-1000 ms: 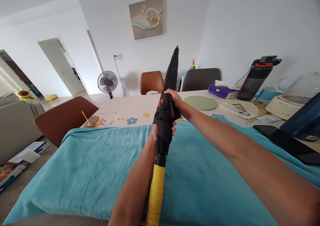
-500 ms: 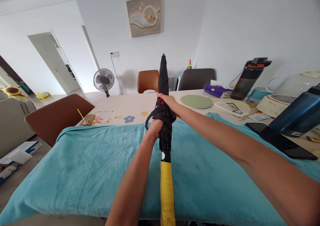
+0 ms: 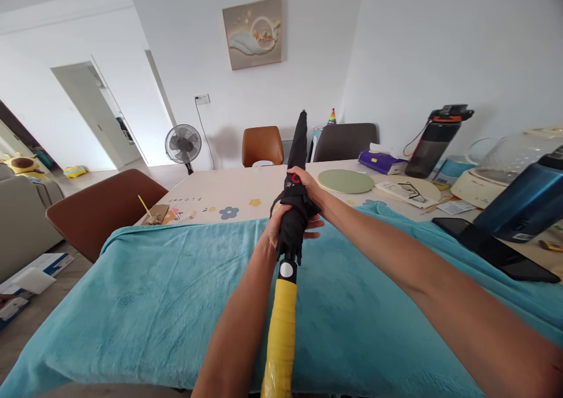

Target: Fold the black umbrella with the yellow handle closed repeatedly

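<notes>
A folded black umbrella (image 3: 298, 152) with a yellow handle (image 3: 280, 333) points away from me over the teal blanket (image 3: 145, 304). My left hand (image 3: 276, 227) wraps round the bunched canopy just above the handle, fingers showing on the right side. My right hand (image 3: 308, 184) grips the canopy higher up, by the strap with a red mark. The umbrella's tip reaches up toward the far chairs.
The table (image 3: 220, 196) beyond the blanket holds a green round mat (image 3: 345, 181), glasses on papers (image 3: 407, 190), a purple tissue box (image 3: 382, 161), a dark bottle (image 3: 433, 141), a blue bottle (image 3: 519, 201) and a black tablet (image 3: 488, 248). Brown chairs (image 3: 101, 204) stand left and far; a fan (image 3: 183, 145) stands behind.
The umbrella has tilted slightly right again and twisted in my hands; the white button above the handle now faces me. My left hand's fingers show further round the canopy.
</notes>
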The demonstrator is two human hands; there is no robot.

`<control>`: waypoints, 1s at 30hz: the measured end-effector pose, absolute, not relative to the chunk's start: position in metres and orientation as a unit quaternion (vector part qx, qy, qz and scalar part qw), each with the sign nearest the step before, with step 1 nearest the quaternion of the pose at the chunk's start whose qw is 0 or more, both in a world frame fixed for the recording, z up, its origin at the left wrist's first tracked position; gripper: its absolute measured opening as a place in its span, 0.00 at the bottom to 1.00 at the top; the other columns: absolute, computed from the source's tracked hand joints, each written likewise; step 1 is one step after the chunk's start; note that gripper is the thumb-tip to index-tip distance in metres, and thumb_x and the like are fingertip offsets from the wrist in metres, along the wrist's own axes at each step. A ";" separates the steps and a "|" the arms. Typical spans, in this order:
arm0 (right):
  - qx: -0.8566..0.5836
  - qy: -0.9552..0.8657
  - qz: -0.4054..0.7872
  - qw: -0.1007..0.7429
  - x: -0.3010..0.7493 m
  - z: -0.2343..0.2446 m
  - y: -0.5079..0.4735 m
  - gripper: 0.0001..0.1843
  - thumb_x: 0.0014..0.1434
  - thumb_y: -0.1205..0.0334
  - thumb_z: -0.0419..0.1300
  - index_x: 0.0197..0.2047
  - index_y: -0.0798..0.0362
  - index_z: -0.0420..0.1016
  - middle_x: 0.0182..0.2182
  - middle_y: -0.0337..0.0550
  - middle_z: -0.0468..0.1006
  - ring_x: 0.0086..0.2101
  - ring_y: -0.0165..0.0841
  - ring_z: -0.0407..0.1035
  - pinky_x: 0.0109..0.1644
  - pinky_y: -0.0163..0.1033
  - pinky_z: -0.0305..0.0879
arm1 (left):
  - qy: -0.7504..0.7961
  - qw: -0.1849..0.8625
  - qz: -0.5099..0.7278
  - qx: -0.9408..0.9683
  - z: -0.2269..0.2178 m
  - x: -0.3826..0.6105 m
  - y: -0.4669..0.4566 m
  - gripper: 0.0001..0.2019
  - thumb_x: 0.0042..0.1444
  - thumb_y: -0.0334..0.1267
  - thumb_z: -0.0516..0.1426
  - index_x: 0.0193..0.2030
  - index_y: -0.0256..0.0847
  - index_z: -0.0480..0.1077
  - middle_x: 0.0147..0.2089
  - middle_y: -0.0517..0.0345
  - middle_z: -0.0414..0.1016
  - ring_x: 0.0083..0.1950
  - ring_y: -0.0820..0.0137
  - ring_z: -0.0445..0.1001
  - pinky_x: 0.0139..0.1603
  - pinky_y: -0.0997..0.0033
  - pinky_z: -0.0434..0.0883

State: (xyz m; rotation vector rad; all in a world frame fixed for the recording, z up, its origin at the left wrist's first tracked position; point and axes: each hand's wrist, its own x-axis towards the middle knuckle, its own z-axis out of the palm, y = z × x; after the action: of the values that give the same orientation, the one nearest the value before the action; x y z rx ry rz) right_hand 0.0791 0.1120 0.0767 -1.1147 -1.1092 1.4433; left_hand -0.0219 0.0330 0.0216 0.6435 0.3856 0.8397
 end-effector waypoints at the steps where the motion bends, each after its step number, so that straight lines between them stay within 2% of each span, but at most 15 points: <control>1: -0.434 -0.447 0.613 0.485 0.082 0.075 0.112 0.14 0.52 0.54 0.52 0.22 0.54 0.61 0.14 0.40 0.66 0.17 0.28 0.59 0.22 0.33 0.62 | 0.145 0.856 0.398 0.297 0.020 -0.021 0.033 0.17 0.52 0.45 0.49 0.37 0.34 0.69 0.31 0.48 0.72 0.31 0.67 0.72 0.29 0.67 0.70; 5: -0.389 -0.421 0.652 0.496 0.087 0.067 0.115 0.16 0.53 0.51 0.52 0.23 0.55 0.62 0.15 0.39 0.67 0.17 0.27 0.60 0.23 0.32 0.62 | 0.125 0.883 0.347 0.289 0.013 -0.014 0.037 0.13 0.51 0.42 0.50 0.28 0.33 0.67 0.20 0.55 0.65 0.20 0.75 0.65 0.22 0.77 0.67; 8: -0.403 -0.421 0.660 0.475 0.084 0.063 0.120 0.16 0.54 0.50 0.52 0.25 0.56 0.64 0.17 0.41 0.69 0.19 0.29 0.63 0.25 0.34 0.64 | 0.169 0.873 0.342 0.302 0.013 -0.008 0.040 0.12 0.50 0.41 0.48 0.23 0.35 0.64 0.15 0.58 0.60 0.16 0.76 0.61 0.18 0.77 0.64; 10: -0.458 -0.424 0.625 0.469 0.081 0.061 0.123 0.16 0.52 0.50 0.54 0.26 0.57 0.65 0.18 0.44 0.70 0.21 0.32 0.65 0.26 0.36 0.65 | 0.250 0.837 0.377 0.308 0.013 -0.002 0.040 0.10 0.48 0.39 0.49 0.22 0.36 0.63 0.15 0.57 0.61 0.16 0.74 0.62 0.17 0.75 0.64; 13: -0.559 -0.460 0.503 0.471 0.077 0.057 0.125 0.16 0.46 0.52 0.61 0.27 0.57 0.67 0.19 0.44 0.72 0.21 0.32 0.66 0.25 0.35 0.64 | 0.378 0.738 0.462 0.315 0.013 0.007 0.039 0.03 0.43 0.34 0.54 0.24 0.37 0.63 0.16 0.58 0.64 0.16 0.73 0.64 0.18 0.73 0.65; 16: -0.577 -0.521 0.434 0.455 0.073 0.056 0.123 0.16 0.41 0.55 0.65 0.27 0.58 0.69 0.21 0.44 0.73 0.21 0.31 0.67 0.23 0.33 0.63 | 0.422 0.660 0.522 0.337 0.011 0.013 0.037 0.05 0.39 0.31 0.56 0.26 0.37 0.65 0.17 0.60 0.64 0.18 0.73 0.65 0.20 0.73 0.65; 21: -0.560 -0.529 0.477 0.424 0.065 0.064 0.113 0.15 0.40 0.61 0.65 0.30 0.60 0.69 0.20 0.43 0.73 0.21 0.32 0.68 0.22 0.34 0.64 | 0.474 0.569 0.549 0.389 0.012 0.015 0.034 0.05 0.38 0.33 0.57 0.25 0.37 0.65 0.18 0.62 0.62 0.18 0.76 0.62 0.20 0.74 0.62; 24: -0.530 -0.521 0.504 0.440 0.063 0.066 0.110 0.11 0.40 0.64 0.63 0.29 0.60 0.68 0.19 0.41 0.73 0.21 0.31 0.68 0.22 0.33 0.64 | 0.493 0.530 0.565 0.397 0.016 0.015 0.029 0.05 0.38 0.31 0.57 0.25 0.38 0.64 0.19 0.63 0.62 0.18 0.77 0.60 0.20 0.75 0.62; 26: -0.528 -0.521 0.496 0.452 0.064 0.065 0.110 0.11 0.39 0.65 0.63 0.28 0.60 0.69 0.18 0.41 0.72 0.21 0.31 0.67 0.22 0.32 0.64 | 0.481 0.552 0.562 0.384 0.019 0.012 0.026 0.06 0.39 0.32 0.58 0.26 0.38 0.64 0.20 0.63 0.62 0.18 0.76 0.61 0.22 0.72 0.64; 30: -0.522 -0.519 0.507 0.448 0.070 0.061 0.104 0.12 0.40 0.60 0.63 0.28 0.59 0.70 0.20 0.41 0.73 0.21 0.31 0.67 0.22 0.33 0.63 | 0.343 0.732 0.479 0.343 0.021 -0.002 0.024 0.12 0.43 0.40 0.59 0.33 0.36 0.67 0.26 0.56 0.69 0.26 0.70 0.69 0.33 0.63 0.71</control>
State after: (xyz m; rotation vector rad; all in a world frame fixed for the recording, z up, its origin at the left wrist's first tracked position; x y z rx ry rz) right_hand 0.0701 0.1036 0.0613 -1.2928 -1.2845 1.2549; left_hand -0.0016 0.0239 0.0205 0.7540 0.7544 1.0541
